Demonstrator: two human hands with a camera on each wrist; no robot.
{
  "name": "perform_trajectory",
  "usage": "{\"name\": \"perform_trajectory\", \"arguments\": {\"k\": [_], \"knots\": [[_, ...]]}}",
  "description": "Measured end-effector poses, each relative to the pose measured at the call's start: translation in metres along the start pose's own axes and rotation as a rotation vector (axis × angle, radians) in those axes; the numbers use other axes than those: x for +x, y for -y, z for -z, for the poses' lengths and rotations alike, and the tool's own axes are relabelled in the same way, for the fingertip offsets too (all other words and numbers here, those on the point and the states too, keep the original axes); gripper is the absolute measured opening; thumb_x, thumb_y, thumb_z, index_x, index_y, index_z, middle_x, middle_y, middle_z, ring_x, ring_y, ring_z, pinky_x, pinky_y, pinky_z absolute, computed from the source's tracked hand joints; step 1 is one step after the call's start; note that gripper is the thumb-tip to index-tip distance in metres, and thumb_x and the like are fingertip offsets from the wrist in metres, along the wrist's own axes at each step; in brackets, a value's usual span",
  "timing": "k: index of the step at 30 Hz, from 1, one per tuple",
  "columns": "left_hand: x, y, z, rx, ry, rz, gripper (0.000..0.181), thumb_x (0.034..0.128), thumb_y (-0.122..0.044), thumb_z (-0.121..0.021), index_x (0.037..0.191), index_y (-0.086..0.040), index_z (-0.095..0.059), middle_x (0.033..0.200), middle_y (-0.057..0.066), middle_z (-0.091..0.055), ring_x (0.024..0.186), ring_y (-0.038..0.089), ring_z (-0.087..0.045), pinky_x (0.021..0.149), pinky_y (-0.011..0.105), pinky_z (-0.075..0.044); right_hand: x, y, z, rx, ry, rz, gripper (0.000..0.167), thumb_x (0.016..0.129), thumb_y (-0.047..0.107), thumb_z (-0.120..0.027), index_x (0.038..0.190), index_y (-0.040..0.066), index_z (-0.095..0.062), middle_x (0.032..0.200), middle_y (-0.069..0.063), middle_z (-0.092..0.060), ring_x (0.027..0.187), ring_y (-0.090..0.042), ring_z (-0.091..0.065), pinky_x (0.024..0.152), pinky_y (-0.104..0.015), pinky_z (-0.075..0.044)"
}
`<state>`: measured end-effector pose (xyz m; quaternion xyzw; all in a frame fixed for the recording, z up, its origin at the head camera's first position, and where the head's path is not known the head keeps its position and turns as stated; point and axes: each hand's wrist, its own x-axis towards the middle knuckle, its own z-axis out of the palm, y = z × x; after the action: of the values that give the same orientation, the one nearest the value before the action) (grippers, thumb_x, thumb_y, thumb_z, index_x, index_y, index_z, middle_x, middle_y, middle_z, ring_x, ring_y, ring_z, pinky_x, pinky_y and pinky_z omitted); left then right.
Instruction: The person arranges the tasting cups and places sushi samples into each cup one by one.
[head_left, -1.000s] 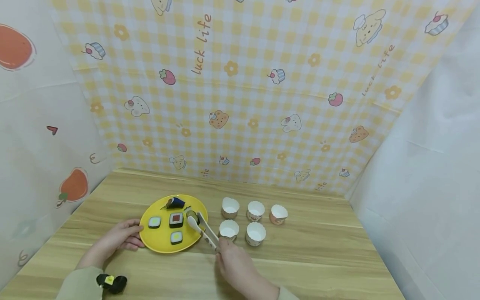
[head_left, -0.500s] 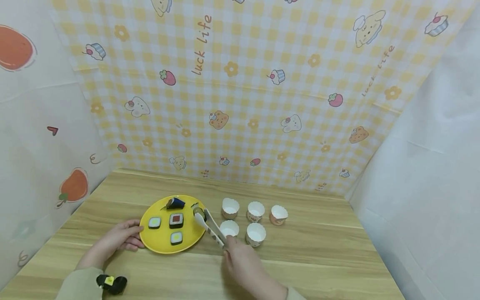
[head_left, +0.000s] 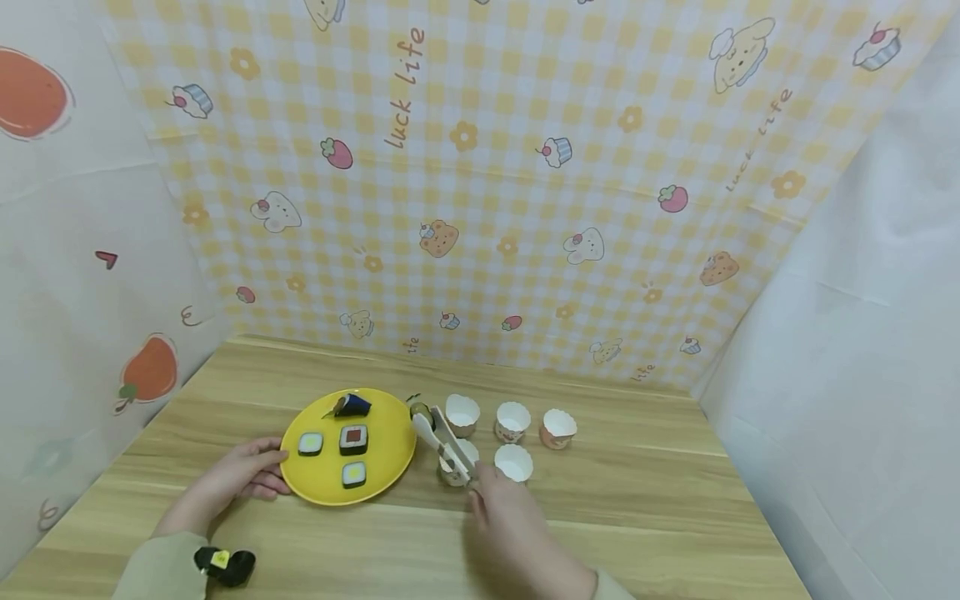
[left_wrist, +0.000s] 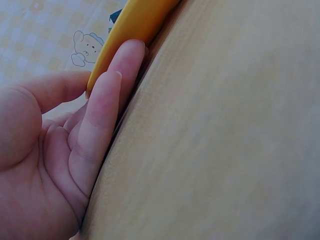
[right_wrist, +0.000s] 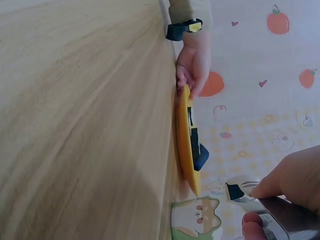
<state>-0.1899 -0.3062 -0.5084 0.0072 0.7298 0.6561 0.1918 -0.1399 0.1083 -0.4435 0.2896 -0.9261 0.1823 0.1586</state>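
Observation:
In the head view my left hand [head_left: 243, 471] grips the left rim of a round yellow plate [head_left: 322, 488]. The left wrist view shows the thumb on top of the plate [left_wrist: 131, 31] and fingers of the hand [left_wrist: 75, 130] beneath it. On the plate lie three square sushi pieces [head_left: 353, 438] and a dark blue cone-shaped piece [head_left: 354, 406]. My right hand [head_left: 517, 521] holds metal tongs [head_left: 454, 446], whose tips pinch a dark, greenish sushi piece [head_left: 422, 410] between the plate and the cups. In the right wrist view the tongs [right_wrist: 287, 216] hold a dark-and-white piece [right_wrist: 234, 192].
Several paper cups stand right of the plate: three at the back [head_left: 462, 414], [head_left: 512, 422], [head_left: 558, 428], two in front [head_left: 457, 467], [head_left: 513, 462]. The tongs partly cover the front left cup. Behind the wooden table [head_left: 637, 517] hangs a checked cloth [head_left: 510, 192].
The right hand and tongs have moved right, lifting the greenish piece off the plate and bringing it beside the back left cup. The left hand and plate have stayed in place.

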Motion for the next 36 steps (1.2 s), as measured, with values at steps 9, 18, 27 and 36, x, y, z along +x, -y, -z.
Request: {"name": "perform_trajectory", "arguments": {"k": [9, 18, 27, 36], "knots": [[0.0, 0.0, 0.001, -0.005, 0.007, 0.0, 0.063, 0.1017, -0.017, -0.045, 0.136, 0.024, -0.013, 0.084, 0.014, -0.068, 0.074, 0.025, -0.069, 0.064, 0.033, -0.057, 0.001, -0.01, 0.009, -0.048, -0.015, -0.039, 0.025, 0.08, 0.001, -0.069, 0.101, -0.003, -0.057, 0.073, -0.004, -0.057, 0.052, -0.007, -0.051, 0.041, -0.014, -0.04], [-0.001, -0.002, 0.0, 0.008, 0.003, 0.002, 0.062, 0.1015, -0.017, -0.046, 0.136, 0.024, -0.014, 0.084, 0.013, -0.068, 0.074, 0.025, -0.069, 0.064, 0.033, -0.057, 0.002, -0.021, 0.015, -0.056, -0.03, -0.076, 0.022, 0.081, 0.003, -0.07, 0.098, 0.0, -0.056, 0.071, -0.001, -0.054, 0.054, -0.011, -0.052, 0.043, -0.022, -0.042], [-0.001, -0.003, -0.001, 0.009, -0.003, 0.004, 0.062, 0.1016, -0.017, -0.045, 0.136, 0.024, -0.013, 0.084, 0.013, -0.068, 0.073, 0.024, -0.069, 0.063, 0.033, -0.057, -0.002, -0.031, 0.018, -0.063, -0.02, -0.11, 0.025, 0.082, 0.005, -0.071, 0.101, -0.002, -0.057, 0.073, -0.001, -0.056, 0.055, -0.01, -0.052, 0.044, -0.022, -0.043], [-0.003, -0.004, -0.003, 0.005, -0.01, 0.004, 0.061, 0.1013, -0.016, -0.045, 0.135, 0.024, -0.015, 0.083, 0.013, -0.068, 0.073, 0.024, -0.069, 0.063, 0.033, -0.057, -0.002, -0.036, 0.018, -0.035, -0.018, -0.121, 0.02, 0.082, 0.004, -0.071, 0.094, 0.0, -0.055, 0.071, 0.0, -0.055, 0.053, -0.008, -0.048, 0.043, -0.02, -0.04]]}}
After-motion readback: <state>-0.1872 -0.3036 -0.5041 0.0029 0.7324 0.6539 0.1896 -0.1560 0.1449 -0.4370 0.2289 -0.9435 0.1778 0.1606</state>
